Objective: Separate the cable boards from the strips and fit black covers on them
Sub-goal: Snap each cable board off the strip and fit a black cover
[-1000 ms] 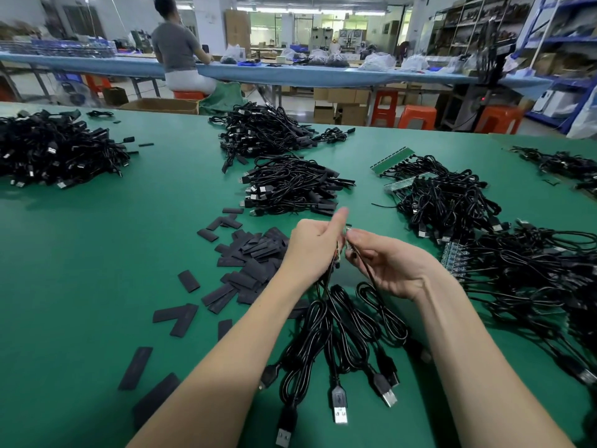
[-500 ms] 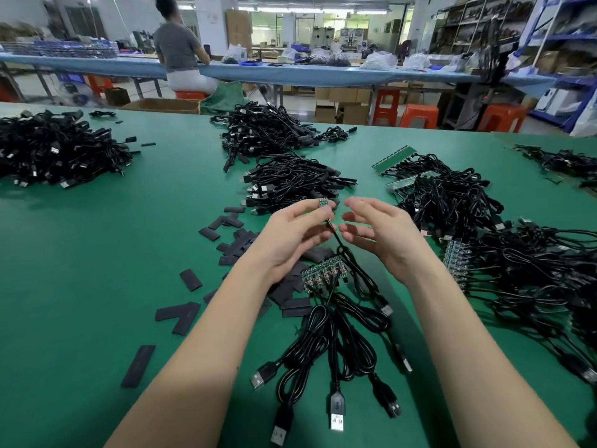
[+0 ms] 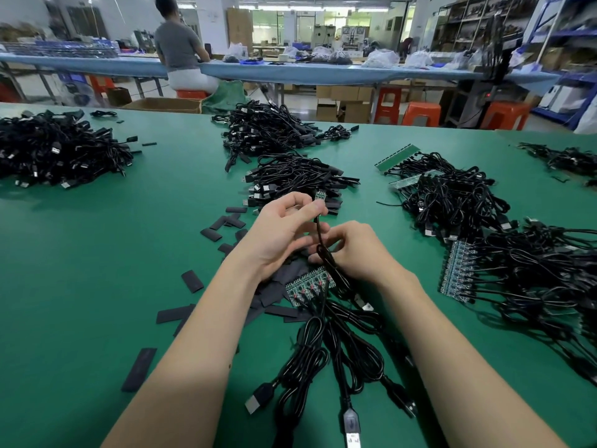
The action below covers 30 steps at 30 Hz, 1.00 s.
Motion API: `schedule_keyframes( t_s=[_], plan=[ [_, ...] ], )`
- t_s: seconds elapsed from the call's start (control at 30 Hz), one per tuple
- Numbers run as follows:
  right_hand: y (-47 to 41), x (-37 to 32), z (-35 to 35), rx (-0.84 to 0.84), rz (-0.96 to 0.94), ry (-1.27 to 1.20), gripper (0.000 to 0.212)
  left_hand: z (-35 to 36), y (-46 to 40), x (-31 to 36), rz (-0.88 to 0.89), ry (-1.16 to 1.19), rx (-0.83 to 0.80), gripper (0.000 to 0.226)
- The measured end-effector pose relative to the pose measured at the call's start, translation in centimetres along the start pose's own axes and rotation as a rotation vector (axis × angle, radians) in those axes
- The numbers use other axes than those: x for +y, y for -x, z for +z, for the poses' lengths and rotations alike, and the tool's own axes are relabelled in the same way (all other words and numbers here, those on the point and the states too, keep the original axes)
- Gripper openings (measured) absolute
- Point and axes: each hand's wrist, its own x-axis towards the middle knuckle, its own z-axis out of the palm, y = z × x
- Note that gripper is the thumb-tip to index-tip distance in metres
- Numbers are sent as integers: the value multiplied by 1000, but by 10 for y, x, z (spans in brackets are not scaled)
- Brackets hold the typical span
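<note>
Green table, two hands, one board

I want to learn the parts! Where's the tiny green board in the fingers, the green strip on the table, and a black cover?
small green cable board (image 3: 320,195), head view, its top end.
green board strip (image 3: 308,283), head view, its middle.
flat black rectangular cover (image 3: 139,369), head view, its centre.

No text, label, brand or number is legible anywhere; boards and cartons are too blurred.

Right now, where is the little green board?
Center of the head view: the left hand pinches the board up above the right hand, in front of a cable pile.
</note>
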Motion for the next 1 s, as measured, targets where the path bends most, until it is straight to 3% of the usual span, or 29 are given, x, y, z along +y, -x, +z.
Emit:
schedule_keyframes(
  t_s=[0.07, 0.17, 0.27, 0.33, 0.43, 0.6, 0.87, 1.0],
  plan=[
    [-1, -1, -2, 16, -1, -11, 16, -1, 0, -1, -14, -26, -35, 2],
    [0, -1, -8, 55, 5, 13, 36, -2, 1, -2, -42, -37, -77, 13],
    [5, -1, -16, 22, 50, -14, 26, 0, 1, -3, -57, 9, -78, 19],
    [9, -1, -23, -1, 133, -252, 9, 0, 1, -3, -70, 33, -76, 21],
    [14, 0, -37, 26, 201, -678, 15, 2, 1, -3, -88, 47, -81, 16],
    [21, -1, -55, 123, 146, -1054, 16, 8, 2, -4, -117, 0, -79, 15],
    [23, -4, -52, 233, 30, -1134, 28, 19, 3, -6, -139, 110, -67, 15],
    [24, -5, -53, 341, -30, -1147, 24, 21, 2, -7, -165, 146, -59, 14]
  ],
)
